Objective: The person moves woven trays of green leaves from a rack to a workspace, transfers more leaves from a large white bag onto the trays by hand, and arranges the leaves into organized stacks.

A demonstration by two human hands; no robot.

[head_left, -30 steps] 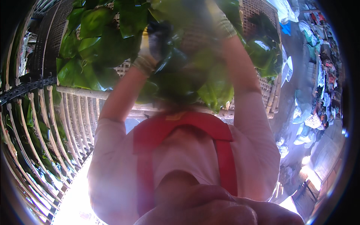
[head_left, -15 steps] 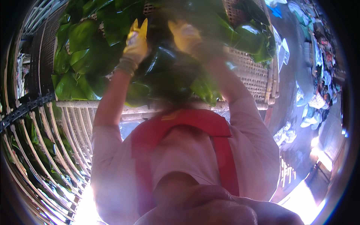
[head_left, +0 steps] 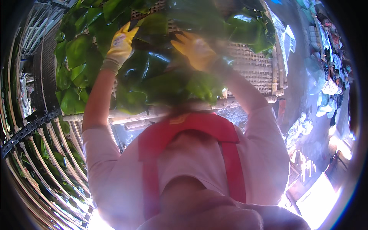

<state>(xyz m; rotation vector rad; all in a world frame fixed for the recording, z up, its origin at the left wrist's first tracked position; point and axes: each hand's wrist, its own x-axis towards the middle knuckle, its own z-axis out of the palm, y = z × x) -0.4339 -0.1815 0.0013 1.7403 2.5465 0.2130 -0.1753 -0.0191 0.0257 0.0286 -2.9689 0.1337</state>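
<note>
Large glossy green leaves overlap on a woven bamboo tray in front of me. My left hand, in a yellow work glove with a pale cuff, is over the leaves left of centre, fingers apart. To its right, my right hand in a matching glove hovers or rests on the leaves; which one I cannot tell. Its fingers are spread, and the picture is hazy there. I see nothing gripped in either hand. Between the hands lies a dark shiny leaf.
A bamboo rail edges the tray on my side. At the lower left stands a slatted bamboo rack with more green leaves behind its slats. Clear plastic sheeting and a heap of bags and cloth lie on the floor at right.
My hands have moved farther apart: the left went left and slightly down, the right a little right and down. More of the leaves between them shows. The view has shifted slightly.
</note>
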